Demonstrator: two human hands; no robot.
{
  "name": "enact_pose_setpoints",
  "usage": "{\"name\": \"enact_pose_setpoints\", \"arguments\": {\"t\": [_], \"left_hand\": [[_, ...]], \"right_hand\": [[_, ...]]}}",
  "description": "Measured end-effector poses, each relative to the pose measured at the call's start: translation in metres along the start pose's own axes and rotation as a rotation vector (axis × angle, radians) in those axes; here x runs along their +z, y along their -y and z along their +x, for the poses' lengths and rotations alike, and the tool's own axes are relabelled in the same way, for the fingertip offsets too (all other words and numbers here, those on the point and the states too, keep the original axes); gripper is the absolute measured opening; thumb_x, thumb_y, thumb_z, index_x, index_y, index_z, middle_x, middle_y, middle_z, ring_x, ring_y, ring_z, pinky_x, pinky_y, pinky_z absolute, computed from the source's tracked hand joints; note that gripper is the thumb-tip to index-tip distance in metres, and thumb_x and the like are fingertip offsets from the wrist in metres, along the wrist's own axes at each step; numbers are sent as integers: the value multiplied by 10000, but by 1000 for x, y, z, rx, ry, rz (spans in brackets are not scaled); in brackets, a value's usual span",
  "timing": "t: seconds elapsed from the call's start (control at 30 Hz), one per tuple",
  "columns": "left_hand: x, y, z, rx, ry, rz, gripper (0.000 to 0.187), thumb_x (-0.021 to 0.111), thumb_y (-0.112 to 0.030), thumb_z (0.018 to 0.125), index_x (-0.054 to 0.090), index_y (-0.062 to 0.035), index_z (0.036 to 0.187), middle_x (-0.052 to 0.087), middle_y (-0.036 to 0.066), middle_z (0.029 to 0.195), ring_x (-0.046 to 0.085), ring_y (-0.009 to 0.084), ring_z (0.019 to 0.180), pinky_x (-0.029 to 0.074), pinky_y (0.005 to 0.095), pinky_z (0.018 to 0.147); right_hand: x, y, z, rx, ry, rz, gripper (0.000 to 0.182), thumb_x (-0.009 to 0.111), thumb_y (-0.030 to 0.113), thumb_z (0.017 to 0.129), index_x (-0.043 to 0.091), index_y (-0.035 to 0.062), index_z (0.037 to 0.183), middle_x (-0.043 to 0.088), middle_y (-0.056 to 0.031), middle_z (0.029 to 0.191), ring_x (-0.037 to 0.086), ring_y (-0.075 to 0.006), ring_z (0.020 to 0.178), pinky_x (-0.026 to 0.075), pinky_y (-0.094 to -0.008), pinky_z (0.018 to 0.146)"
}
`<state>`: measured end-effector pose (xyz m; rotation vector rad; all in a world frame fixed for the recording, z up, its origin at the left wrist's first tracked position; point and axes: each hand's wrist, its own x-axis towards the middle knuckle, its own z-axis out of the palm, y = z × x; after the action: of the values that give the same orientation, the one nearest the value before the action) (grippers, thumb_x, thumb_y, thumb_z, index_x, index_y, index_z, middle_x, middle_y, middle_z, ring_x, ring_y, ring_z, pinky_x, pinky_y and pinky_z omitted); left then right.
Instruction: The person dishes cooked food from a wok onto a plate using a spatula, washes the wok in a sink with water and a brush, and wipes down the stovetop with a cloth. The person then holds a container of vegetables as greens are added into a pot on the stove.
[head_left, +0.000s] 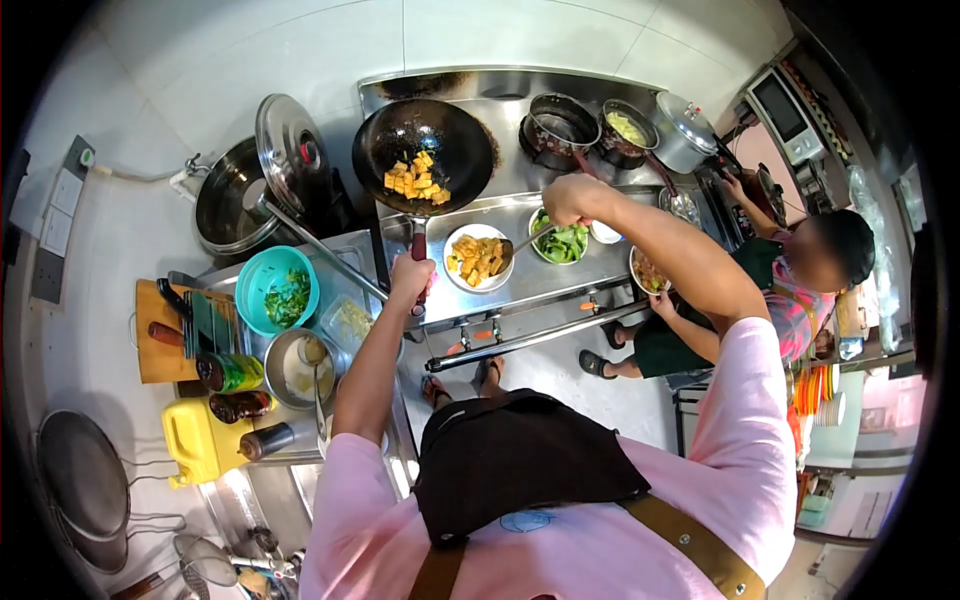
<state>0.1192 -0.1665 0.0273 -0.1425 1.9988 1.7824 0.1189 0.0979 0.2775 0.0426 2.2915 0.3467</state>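
My left hand (410, 276) is wrapped around the dark red handle of a black wok (380, 140). Golden-brown chunks, apparently fried tofu (415, 181), lie in the wok's lower middle. In front of the wok, more of these chunks fill a white plate (452, 277). My right hand (575, 199) grips a long-handled metal ladle (532, 238), which slants down to the left. The ladle's head is at the plate's right side, over or touching the food; its exact shape is hard to make out. A bowl of green vegetables (563, 243) sits just beneath my right hand.
Two dark pots (561, 118) (628, 128) and a lidded silver pot (684, 132) stand at the back right. A co-worker (760, 290) is at my right, one hand at a food bowl (650, 272). On my left are a turquoise bowl (255, 290), steel bowl (278, 372) and bottles.
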Motion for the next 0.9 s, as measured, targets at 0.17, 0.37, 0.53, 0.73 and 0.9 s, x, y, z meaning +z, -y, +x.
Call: {"name": "enact_pose_setpoints", "arguments": {"t": [0.17, 0.37, 0.53, 0.73, 0.9], "left_hand": [[1, 4, 2, -19, 45, -65, 78, 596, -89, 804, 584, -32, 753, 562, 36, 602, 522, 138, 462, 425, 299, 419], [4, 1, -1, -21, 19, -26, 85, 605, -102, 804, 593, -29, 763, 573, 43, 614, 530, 142, 466, 433, 307, 422], [4, -2, -1, -50, 31, -8, 60, 592, -83, 806, 578, -32, 835, 572, 43, 608, 524, 136, 445, 436, 301, 401], [8, -13, -20, -35, 8, -14, 51, 584, -70, 804, 577, -25, 827, 556, 36, 603, 512, 129, 432, 432, 298, 384], [16, -4, -21, -39, -3, 30, 84, 603, -94, 809, 567, -22, 785, 536, 36, 570, 515, 153, 396, 413, 310, 362]], "right_hand": [[-12, 12, -29, -35, -71, -257, 272, 654, 69, 772, 759, 44, 1022, 743, -131, 1018, 733, -293, 918, 588, -447, 723], [20, 1, -46, -24, -202, -202, 272, 685, 110, 765, 772, 95, 1022, 743, -133, 1052, 715, -331, 997, 587, -430, 775], [61, -11, -55, -11, -332, -55, 249, 659, 143, 804, 755, 51, 1015, 736, -167, 1046, 712, -335, 999, 576, -431, 821], [84, -126, -84, 14, -185, 661, 310, 622, 279, 935, 702, 6, 1058, 578, -54, 556, 496, -132, 378, 384, -315, 346], [46, -153, -83, 36, -195, 728, 318, 588, 324, 983, 702, 55, 1107, 542, -12, 564, 469, -104, 371, 339, -281, 316]]}}
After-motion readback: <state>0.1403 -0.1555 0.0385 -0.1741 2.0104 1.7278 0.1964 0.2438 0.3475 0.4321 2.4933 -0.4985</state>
